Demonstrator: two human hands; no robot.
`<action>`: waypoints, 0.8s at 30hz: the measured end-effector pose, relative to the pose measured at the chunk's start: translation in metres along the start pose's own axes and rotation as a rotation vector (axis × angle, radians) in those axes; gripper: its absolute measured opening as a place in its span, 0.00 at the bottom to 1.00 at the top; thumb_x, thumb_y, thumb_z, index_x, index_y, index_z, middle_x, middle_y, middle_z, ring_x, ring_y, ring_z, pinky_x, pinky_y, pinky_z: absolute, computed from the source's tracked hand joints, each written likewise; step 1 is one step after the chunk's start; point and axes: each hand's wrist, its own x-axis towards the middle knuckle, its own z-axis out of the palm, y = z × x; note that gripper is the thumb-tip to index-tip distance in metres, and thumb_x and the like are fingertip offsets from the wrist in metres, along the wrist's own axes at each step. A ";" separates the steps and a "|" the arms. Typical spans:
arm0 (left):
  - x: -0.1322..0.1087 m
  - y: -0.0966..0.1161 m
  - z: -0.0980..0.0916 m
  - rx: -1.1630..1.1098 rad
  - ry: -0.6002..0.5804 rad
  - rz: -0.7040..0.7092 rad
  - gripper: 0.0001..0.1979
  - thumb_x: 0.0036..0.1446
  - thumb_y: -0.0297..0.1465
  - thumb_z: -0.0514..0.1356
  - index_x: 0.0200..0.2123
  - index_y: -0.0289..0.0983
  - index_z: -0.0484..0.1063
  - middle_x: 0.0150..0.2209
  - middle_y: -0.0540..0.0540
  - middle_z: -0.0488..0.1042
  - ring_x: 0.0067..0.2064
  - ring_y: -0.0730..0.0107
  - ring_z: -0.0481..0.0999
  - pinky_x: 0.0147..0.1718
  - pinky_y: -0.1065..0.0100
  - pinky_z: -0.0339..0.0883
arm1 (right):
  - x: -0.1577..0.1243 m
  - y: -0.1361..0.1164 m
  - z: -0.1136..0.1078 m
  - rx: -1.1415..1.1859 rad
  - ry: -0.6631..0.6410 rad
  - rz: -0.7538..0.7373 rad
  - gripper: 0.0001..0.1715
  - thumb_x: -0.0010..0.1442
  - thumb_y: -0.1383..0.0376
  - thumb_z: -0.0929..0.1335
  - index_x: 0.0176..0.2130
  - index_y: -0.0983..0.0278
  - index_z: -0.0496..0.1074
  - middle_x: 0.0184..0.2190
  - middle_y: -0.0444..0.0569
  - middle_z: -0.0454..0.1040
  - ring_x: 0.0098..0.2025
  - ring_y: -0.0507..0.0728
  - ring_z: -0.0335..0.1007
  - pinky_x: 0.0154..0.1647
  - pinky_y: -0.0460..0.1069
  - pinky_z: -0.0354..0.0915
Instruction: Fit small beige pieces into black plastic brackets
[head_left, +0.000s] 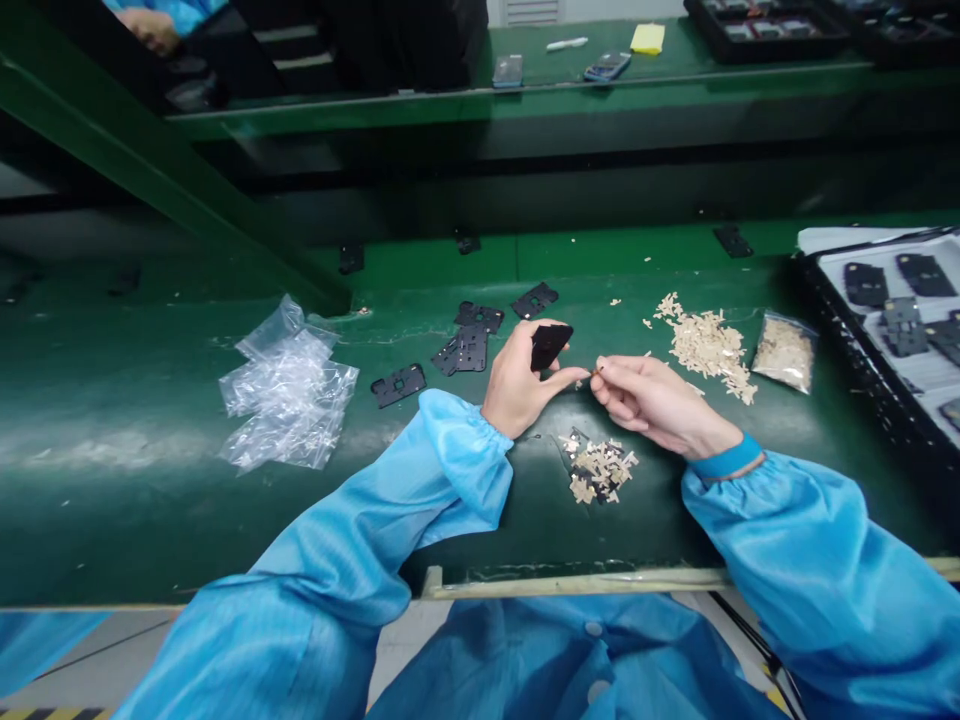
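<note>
In my left hand (523, 380) is a thin black plastic plate (550, 345), tilted up, with the thumb stretched out to the right. My right hand (649, 398) meets that thumb, its fingertips pinched on a tiny brownish piece (596, 373) too small to make out well. Below the hands lies a small heap of beige and black bits (600, 468). A larger pile of beige T-shaped pieces (709, 348) spreads to the right of my right hand. Several black plates with cutouts (472, 347) lie left of my left hand.
Clear plastic bags (289, 395) lie at the left. A filled bag of beige pieces (784, 352) sits beside a black tray (832, 330) holding black plates. A green post (172, 165) slants across the left; a shelf (420, 108) runs behind. Another person's hand (152, 30) shows top left.
</note>
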 end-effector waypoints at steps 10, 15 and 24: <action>-0.002 -0.002 -0.002 0.053 -0.003 0.073 0.30 0.53 0.45 0.73 0.54 0.41 0.68 0.46 0.45 0.76 0.35 0.74 0.77 0.31 0.72 0.68 | 0.002 0.003 0.000 0.244 -0.093 0.086 0.15 0.54 0.60 0.78 0.28 0.66 0.73 0.22 0.42 0.68 0.19 0.45 0.49 0.14 0.43 0.42; -0.001 -0.003 -0.002 0.019 -0.007 0.062 0.31 0.50 0.45 0.74 0.53 0.41 0.68 0.46 0.44 0.77 0.36 0.73 0.77 0.30 0.72 0.67 | 0.002 0.004 -0.002 0.256 -0.099 0.071 0.16 0.52 0.60 0.79 0.28 0.66 0.73 0.23 0.42 0.67 0.19 0.45 0.49 0.15 0.42 0.41; 0.007 0.003 0.010 -0.549 0.001 -0.421 0.16 0.65 0.44 0.60 0.45 0.38 0.69 0.41 0.45 0.77 0.37 0.70 0.80 0.37 0.66 0.78 | 0.005 0.010 -0.002 -0.199 0.284 -0.338 0.14 0.58 0.57 0.76 0.33 0.63 0.73 0.21 0.40 0.67 0.19 0.47 0.57 0.18 0.45 0.54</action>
